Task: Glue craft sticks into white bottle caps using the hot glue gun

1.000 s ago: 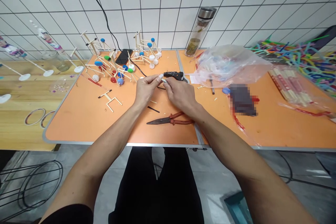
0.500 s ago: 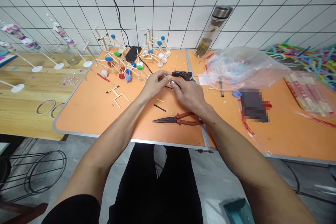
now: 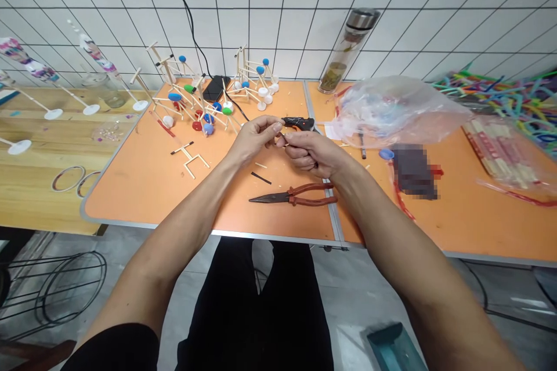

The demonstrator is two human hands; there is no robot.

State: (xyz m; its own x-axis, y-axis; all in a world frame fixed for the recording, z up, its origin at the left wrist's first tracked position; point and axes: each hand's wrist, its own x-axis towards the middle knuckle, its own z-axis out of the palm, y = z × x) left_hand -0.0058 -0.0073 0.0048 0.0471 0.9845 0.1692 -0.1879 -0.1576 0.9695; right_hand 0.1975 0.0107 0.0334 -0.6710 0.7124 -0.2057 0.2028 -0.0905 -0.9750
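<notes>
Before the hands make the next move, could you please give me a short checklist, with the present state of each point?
1. Left hand and right hand close together: ok, they meet above the orange table.
2. Thin piece at the right hand's fingertips identified: cannot tell, it is mostly hidden.
3. Glue gun well away from the hands: not ok, its tip appears right by the left hand.
4. Pliers set down: ok, lying on the table, in neither hand.
5. Loose bits removed from near the hands: not ok, a black strip lies there.
6. Glue gun cool: cannot tell.
</notes>
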